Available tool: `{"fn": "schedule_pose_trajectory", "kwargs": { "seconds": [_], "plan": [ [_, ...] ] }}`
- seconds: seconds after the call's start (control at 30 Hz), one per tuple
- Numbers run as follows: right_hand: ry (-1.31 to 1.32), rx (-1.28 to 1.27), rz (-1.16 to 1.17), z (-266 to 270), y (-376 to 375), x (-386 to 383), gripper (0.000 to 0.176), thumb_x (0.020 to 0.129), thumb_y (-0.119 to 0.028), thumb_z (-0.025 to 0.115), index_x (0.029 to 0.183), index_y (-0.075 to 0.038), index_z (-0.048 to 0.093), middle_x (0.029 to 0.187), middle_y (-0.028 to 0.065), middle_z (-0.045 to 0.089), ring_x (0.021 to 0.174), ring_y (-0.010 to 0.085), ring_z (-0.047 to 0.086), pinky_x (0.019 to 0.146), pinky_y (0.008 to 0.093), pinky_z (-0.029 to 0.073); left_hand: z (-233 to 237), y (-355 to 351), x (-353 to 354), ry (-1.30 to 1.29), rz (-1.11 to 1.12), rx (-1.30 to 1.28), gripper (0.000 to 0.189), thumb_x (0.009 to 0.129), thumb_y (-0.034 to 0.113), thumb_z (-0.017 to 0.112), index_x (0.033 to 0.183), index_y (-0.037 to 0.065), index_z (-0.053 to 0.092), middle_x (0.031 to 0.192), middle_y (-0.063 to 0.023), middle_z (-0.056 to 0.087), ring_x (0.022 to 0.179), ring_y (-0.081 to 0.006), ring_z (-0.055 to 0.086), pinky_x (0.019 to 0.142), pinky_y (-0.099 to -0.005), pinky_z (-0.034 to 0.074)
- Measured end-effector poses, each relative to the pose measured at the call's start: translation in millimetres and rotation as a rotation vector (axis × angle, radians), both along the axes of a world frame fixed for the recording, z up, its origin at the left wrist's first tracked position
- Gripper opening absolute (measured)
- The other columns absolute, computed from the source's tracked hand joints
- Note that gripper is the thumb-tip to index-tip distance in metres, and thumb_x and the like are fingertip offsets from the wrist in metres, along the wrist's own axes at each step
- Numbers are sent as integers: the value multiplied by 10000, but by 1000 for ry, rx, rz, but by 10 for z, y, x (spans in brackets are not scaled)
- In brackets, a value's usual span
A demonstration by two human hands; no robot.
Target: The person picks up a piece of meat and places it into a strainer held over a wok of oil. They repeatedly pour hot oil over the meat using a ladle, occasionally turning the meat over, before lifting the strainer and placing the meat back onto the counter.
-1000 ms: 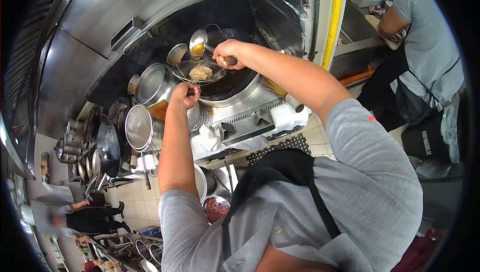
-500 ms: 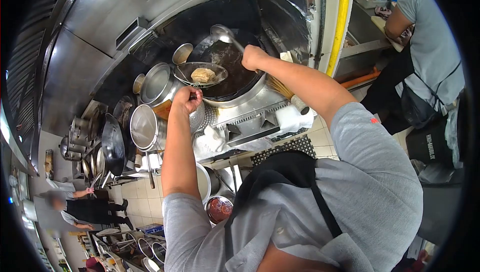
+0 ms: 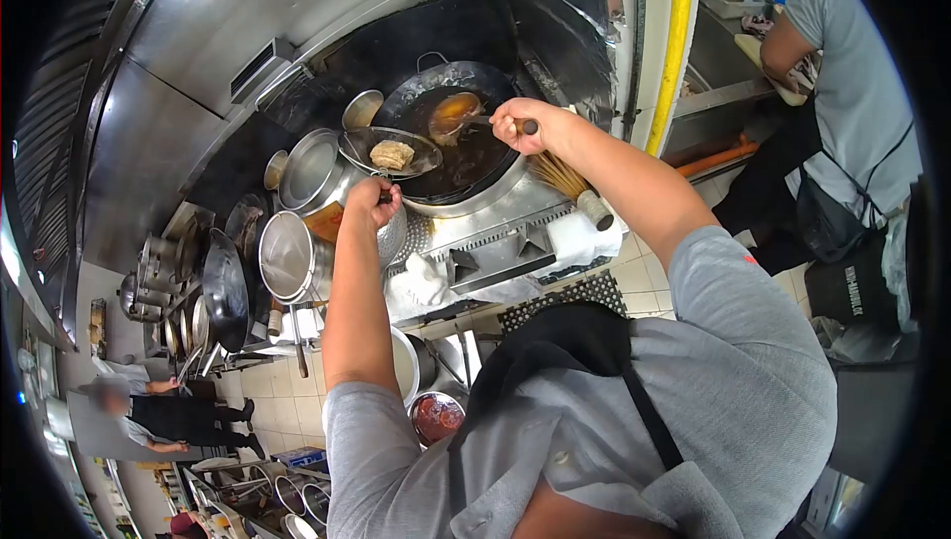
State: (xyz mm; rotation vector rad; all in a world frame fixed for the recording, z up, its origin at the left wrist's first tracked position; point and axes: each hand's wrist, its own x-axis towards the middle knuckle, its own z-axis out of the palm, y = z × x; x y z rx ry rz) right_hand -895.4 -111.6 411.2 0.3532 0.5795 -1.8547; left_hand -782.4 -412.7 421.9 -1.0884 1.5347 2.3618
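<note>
My left hand [image 3: 371, 202] is closed round the handle of a wire strainer [image 3: 420, 164]. A pale brown lump of food [image 3: 392, 154] lies in the strainer, above the near left rim of a large black wok [image 3: 475, 73]. Dark oil [image 3: 475, 167] fills the wok's bottom. My right hand [image 3: 522, 124] grips the wooden-ended handle of a ladle [image 3: 457, 113], fingers wrapped round it. The ladle's bowl sits down at the oil and looks amber inside. A bamboo brush [image 3: 567, 178] lies just below my right hand, beside the wok.
Left of the wok stand a metal bowl [image 3: 363, 108], a steel pot [image 3: 314, 167] and a mesh sieve [image 3: 287, 257]. A white cloth [image 3: 421, 279] lies on the stove's front edge. A co-worker [image 3: 842, 93] works at the right counter; another person [image 3: 178, 408] stands at far left.
The ladle has come down from above the wok's far side into the oil, and my right hand has turned and lowered slightly. The strainer with the food has shifted slightly left and down.
</note>
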Motion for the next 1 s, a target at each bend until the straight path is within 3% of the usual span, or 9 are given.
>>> {"fn": "schedule_pose_trajectory", "kwargs": {
  "seconds": [0.33,0.5,1.0],
  "plan": [
    [249,108,50,613,-251,96,237,823,-29,421,611,-77,327,462,-19,362,344,57,375,309,159,333,-24,253,-129,9,-20,95,46,760,-42,393,790,-74,409,686,-123,479,521,-166,483,437,-236,474],
    [348,163,48,746,-402,98,218,837,-36,413,636,-74,338,460,-29,375,340,47,384,305,155,337,28,337,-153,2,-31,98,56,738,-53,409,773,-86,437,682,-122,491,532,-154,492,429,-194,469],
    [484,327,37,900,-470,311,250,836,-82,440,594,-93,376,470,-25,410,350,51,396,302,162,336,74,335,-80,23,-24,83,76,745,-39,409,780,-93,451,681,-125,500,532,-155,495,431,-196,471]
  ]
}}
